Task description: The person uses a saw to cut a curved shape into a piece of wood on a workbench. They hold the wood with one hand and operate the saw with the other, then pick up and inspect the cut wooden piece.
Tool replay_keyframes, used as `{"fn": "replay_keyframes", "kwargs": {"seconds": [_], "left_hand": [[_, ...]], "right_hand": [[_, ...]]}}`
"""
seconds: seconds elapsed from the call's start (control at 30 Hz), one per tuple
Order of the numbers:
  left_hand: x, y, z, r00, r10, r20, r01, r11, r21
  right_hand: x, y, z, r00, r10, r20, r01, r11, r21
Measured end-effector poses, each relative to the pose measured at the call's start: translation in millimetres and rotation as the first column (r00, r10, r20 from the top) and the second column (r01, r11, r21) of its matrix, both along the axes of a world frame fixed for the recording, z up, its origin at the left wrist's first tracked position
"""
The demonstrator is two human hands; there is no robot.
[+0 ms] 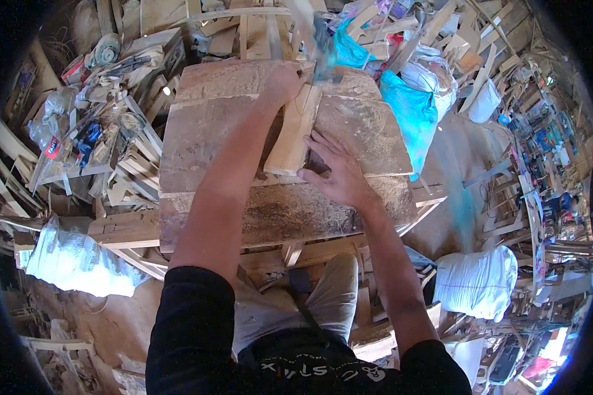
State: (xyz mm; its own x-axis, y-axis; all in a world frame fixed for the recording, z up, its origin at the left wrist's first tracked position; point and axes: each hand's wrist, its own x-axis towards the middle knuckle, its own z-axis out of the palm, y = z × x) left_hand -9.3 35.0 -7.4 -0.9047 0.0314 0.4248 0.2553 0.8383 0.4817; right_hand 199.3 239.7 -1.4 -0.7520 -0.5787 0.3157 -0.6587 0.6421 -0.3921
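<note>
A pale wooden board lies lengthwise on the worn plank worktop, its far end near a blurred blue-grey upright part. At that far end my left hand is closed on the board's left edge; its fingertips are partly hidden. My right hand rests with fingers spread against the right side of the board's near half. A dark gap or shadow shows along the board's left edge. Sawdust covers the near part of the worktop.
Wood offcuts pile up at the left, with a plastic bottle and a blue-and-black power tool among them. A turquoise bag hangs at the worktop's right edge. A white sack stands on the right.
</note>
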Motion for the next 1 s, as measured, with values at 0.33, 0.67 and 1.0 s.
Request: {"fn": "replay_keyframes", "kwargs": {"seconds": [0.33, 0.67, 1.0], "left_hand": [[-35, -10, -33, 0.995, 0.095, 0.017, -0.092, 0.987, -0.135], [-12, -22, -15, 0.992, 0.085, 0.088, -0.077, 0.993, -0.092], [-15, -32, -18, 0.99, 0.123, 0.073, -0.125, 0.992, 0.016]], "right_hand": [[-15, -89, -40, 0.803, -0.587, 0.105, 0.575, 0.715, -0.398], [-30, -45, -29, 0.864, -0.497, -0.086, 0.47, 0.855, -0.22], [-31, -53, -26, 0.882, -0.467, -0.072, 0.436, 0.863, -0.257]]}}
